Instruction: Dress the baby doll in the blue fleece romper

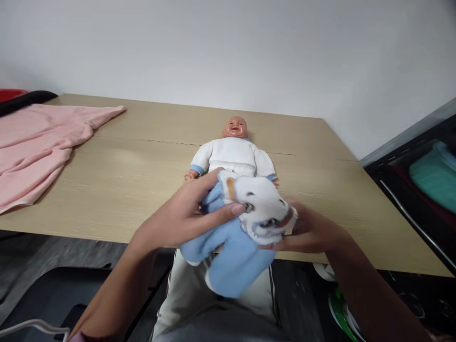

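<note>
Both hands hold a small light-blue and white baby garment [235,256] over the table's front edge. Its white part carries a dark animal-face pattern, and two blue tube-like ends with pale edging hang down. My left hand [185,209] is closed on its left side, the thumb lying across the white part. My right hand [309,228] grips the right side, its fingers partly hidden by the cloth. Just beyond, a baby doll [233,149] lies face up in a white top with blue cuffs. The garment hides the doll's lower body.
The wooden table [149,175] meets a pale wall at the back. A pink garment [46,142] is spread at its left end, near a black-and-red object. On the right stands a dark rack [406,190] with teal cloth [434,173]. A black chair [46,289] is at lower left.
</note>
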The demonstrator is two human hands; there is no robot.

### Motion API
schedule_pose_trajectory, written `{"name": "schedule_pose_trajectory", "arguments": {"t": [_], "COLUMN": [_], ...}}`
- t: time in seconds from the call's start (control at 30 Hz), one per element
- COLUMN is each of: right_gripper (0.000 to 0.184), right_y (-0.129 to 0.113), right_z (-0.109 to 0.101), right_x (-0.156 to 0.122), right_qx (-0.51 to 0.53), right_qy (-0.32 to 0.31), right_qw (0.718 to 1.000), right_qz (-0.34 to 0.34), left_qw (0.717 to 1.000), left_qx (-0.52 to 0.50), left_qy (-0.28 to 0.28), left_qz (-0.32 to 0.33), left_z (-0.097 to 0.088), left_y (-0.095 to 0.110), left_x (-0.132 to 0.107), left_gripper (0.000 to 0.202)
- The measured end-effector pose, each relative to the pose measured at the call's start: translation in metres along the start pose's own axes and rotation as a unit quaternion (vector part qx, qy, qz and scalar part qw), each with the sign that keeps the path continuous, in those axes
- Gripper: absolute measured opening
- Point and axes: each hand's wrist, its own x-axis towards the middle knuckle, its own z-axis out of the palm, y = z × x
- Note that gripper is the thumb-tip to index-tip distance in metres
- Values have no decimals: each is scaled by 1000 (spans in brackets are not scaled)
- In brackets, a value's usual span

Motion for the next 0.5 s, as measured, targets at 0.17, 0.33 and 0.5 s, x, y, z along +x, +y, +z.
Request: {"name": "schedule_pose_trajectory", "arguments": {"t": [0.17, 0.33, 0.5], "right_gripper": [22, 68, 59], "right_y": [5, 18, 18], "right_z": [-5, -9, 0], "right_x": [2, 17, 29], "right_qx": [50, 44, -1], "right_qy": [133, 19, -90], "right_qw": [990, 998, 994], "right_qz": [6, 48, 55], "left_qw": [989, 998, 995], "left_qx": [24, -42, -77], "left_qy": [-139, -25, -10], "left_qz": [-42, -25, -69], "left_z": [-21, -9, -3], "left_y": [-24, -42, -34], "left_x": [-11, -10, -6], "left_gripper": [31, 27, 26]}}
